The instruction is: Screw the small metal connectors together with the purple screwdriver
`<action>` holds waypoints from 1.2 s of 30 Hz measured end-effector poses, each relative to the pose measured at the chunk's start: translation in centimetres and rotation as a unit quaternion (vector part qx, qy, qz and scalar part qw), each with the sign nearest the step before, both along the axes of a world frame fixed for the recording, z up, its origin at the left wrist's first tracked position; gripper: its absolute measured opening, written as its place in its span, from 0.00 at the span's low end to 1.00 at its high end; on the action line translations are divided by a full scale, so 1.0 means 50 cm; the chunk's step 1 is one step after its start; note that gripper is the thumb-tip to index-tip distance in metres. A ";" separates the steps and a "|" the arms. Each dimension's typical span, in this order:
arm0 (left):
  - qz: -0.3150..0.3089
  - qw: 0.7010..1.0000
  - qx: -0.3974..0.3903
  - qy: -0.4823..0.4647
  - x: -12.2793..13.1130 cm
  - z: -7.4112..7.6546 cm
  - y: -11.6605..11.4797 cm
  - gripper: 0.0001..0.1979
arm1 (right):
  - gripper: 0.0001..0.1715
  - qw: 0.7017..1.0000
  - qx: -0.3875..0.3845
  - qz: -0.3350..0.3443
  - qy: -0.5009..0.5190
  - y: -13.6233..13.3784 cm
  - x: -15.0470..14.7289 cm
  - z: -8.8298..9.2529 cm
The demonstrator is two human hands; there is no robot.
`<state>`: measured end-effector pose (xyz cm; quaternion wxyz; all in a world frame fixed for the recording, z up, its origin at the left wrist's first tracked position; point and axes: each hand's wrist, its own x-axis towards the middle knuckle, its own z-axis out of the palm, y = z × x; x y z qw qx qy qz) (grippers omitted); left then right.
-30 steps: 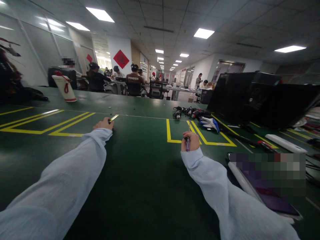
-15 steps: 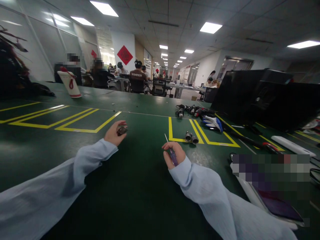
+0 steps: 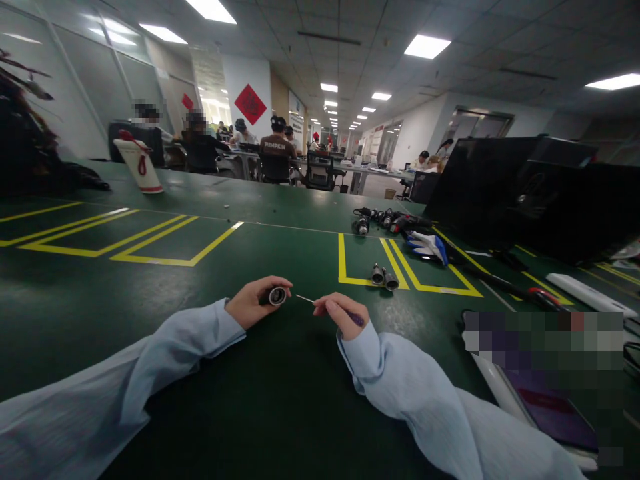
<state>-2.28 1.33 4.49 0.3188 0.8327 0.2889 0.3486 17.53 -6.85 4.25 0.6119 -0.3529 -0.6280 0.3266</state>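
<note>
My left hand (image 3: pixel 255 301) holds a round metal connector (image 3: pixel 277 296), its hollow end turned up and toward me. In my right hand (image 3: pixel 345 312) is a thin screwdriver with a purple handle (image 3: pixel 357 320). Its bare shaft (image 3: pixel 304 298) points left at the connector, with a small gap between them. Beyond my right hand, two similar metal connectors (image 3: pixel 384 277) lie side by side on the yellow tape lines of the green table (image 3: pixel 280 260).
Cables with connectors (image 3: pixel 380 220) and a blue-white glove (image 3: pixel 426 247) lie farther back right. Black monitors (image 3: pixel 480 187) stand behind them. A phone-like device (image 3: pixel 555 410) is at the right. A white cup (image 3: pixel 140 163) stands back left. People sit at far desks.
My left hand has moved right and nearer to me, turning the connector's open end into view. The screwdriver has swung from pointing up and away to pointing left at the connector.
</note>
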 end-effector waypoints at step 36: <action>-0.031 0.974 0.139 0.178 0.051 -0.026 -0.064 0.07 | 0.05 0.955 -0.225 0.126 0.149 0.011 -0.011 -0.030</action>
